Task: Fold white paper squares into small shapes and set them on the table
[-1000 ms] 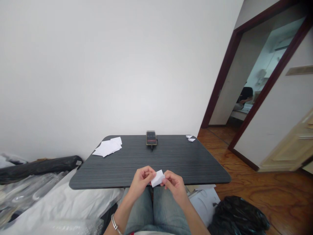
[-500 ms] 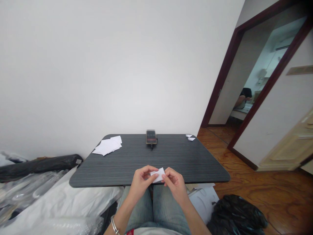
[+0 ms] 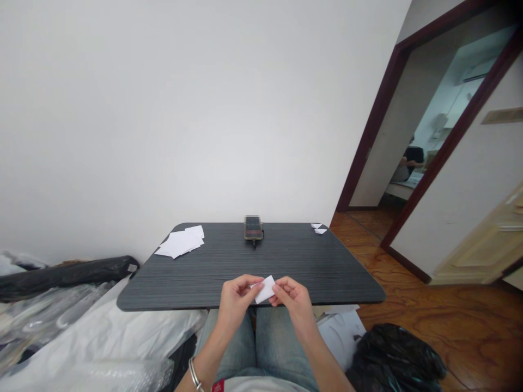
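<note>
A small folded piece of white paper [image 3: 266, 289] is held up over the near edge of the dark table [image 3: 212, 272]. My left hand [image 3: 238, 296] pinches its left side between thumb and fingers. On the other side, my right hand [image 3: 292, 298] grips the right edge with thumb and fingertips. Part of the paper is covered by the fingers. At the table's far left lies a loose pile of white paper sheets [image 3: 180, 243]. Two small folded white papers [image 3: 320, 231] rest near the far right corner.
A phone [image 3: 253, 227] with a cable stands at the table's back, before the white wall. Plastic-wrapped bundles [image 3: 102, 337] lie on the left. A black plastic bag [image 3: 396, 356] sits on the floor at right. Beyond the doorway, a person [image 3: 405, 166] is partly visible.
Both hands keep hold of the folded paper and have shifted only slightly, with a little more of its face showing. The papers on the table have not moved.
</note>
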`<act>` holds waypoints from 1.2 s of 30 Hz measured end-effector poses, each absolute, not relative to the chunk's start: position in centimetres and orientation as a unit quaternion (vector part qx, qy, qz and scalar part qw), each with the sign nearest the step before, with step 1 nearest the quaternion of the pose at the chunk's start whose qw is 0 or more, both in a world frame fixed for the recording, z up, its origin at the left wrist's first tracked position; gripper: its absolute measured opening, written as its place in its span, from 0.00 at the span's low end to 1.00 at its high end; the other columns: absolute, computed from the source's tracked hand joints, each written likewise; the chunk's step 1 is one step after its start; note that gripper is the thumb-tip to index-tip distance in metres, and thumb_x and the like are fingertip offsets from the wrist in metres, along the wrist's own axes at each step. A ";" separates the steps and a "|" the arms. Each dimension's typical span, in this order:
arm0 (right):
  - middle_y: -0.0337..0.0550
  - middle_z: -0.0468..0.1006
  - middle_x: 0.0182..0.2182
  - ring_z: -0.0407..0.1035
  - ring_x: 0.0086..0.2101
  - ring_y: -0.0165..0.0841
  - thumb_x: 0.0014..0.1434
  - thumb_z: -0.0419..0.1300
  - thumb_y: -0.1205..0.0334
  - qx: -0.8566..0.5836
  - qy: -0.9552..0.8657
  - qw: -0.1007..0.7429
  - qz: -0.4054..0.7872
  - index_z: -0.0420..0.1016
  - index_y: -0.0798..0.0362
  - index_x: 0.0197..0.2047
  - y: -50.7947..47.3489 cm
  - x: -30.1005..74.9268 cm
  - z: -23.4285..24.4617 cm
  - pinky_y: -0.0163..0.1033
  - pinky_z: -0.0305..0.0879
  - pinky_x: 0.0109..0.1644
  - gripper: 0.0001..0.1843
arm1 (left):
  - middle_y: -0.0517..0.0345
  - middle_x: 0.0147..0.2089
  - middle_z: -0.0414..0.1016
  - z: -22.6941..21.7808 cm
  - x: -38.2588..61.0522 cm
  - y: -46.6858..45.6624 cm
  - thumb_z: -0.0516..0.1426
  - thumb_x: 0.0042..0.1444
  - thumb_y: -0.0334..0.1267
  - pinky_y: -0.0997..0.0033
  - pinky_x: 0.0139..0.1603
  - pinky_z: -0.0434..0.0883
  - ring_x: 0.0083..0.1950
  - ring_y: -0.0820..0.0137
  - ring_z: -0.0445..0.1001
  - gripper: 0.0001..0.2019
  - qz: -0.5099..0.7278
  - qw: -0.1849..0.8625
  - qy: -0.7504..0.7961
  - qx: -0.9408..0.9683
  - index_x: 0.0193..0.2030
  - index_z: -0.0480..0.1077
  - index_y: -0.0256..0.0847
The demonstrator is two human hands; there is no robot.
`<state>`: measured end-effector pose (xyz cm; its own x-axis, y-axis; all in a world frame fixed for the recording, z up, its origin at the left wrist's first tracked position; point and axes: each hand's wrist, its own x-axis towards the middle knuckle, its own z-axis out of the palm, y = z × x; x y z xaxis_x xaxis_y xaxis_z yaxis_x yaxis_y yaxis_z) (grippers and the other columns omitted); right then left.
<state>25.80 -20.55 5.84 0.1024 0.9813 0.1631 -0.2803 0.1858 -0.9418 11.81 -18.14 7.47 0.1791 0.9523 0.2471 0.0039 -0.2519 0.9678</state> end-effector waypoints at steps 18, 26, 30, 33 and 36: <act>0.36 0.68 0.15 0.62 0.17 0.25 0.49 0.60 0.56 -0.411 -0.480 0.630 0.450 0.66 0.56 0.21 -21.2 25.6 6.8 0.30 0.59 0.22 0.13 | 0.55 0.25 0.76 7.8 11.9 -18.2 0.61 0.41 0.37 0.76 0.25 0.65 0.24 0.72 0.70 0.08 0.516 0.508 0.379 0.576 0.28 0.74 0.34; 0.35 0.67 0.16 0.62 0.18 0.25 0.51 0.59 0.57 -0.411 -0.504 0.627 0.428 0.65 0.56 0.22 -21.2 25.6 6.9 0.30 0.59 0.22 0.12 | 0.54 0.27 0.76 7.8 12.1 -18.1 0.62 0.41 0.37 0.76 0.28 0.66 0.27 0.72 0.71 0.13 0.505 0.556 0.360 0.553 0.34 0.72 0.33; 0.35 0.66 0.16 0.62 0.18 0.26 0.50 0.59 0.56 -0.415 -0.504 0.628 0.424 0.65 0.55 0.22 -21.3 25.5 7.0 0.30 0.59 0.22 0.13 | 0.57 0.22 0.74 7.9 12.2 -18.1 0.62 0.39 0.39 0.77 0.24 0.64 0.23 0.73 0.69 0.11 0.482 0.571 0.363 0.557 0.26 0.71 0.33; 0.35 0.67 0.16 0.62 0.18 0.26 0.50 0.59 0.56 -0.417 -0.502 0.628 0.425 0.65 0.55 0.22 -21.3 25.4 7.0 0.30 0.59 0.22 0.13 | 0.60 0.18 0.71 7.9 12.2 -18.1 0.62 0.40 0.40 0.79 0.21 0.60 0.19 0.76 0.65 0.11 0.479 0.569 0.362 0.562 0.22 0.69 0.33; 0.35 0.67 0.15 0.61 0.17 0.25 0.50 0.60 0.56 -0.417 -0.491 0.634 0.427 0.65 0.55 0.21 -21.2 25.3 6.8 0.30 0.59 0.21 0.13 | 0.61 0.18 0.70 8.0 12.3 -18.3 0.62 0.41 0.40 0.80 0.20 0.58 0.19 0.77 0.63 0.11 0.484 0.566 0.359 0.563 0.22 0.69 0.33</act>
<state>25.28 -21.20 6.83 0.1534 0.9518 0.2657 -0.1329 0.2863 -0.9489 12.32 -18.27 8.00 0.2728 0.9521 0.1383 -0.1431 -0.1020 0.9844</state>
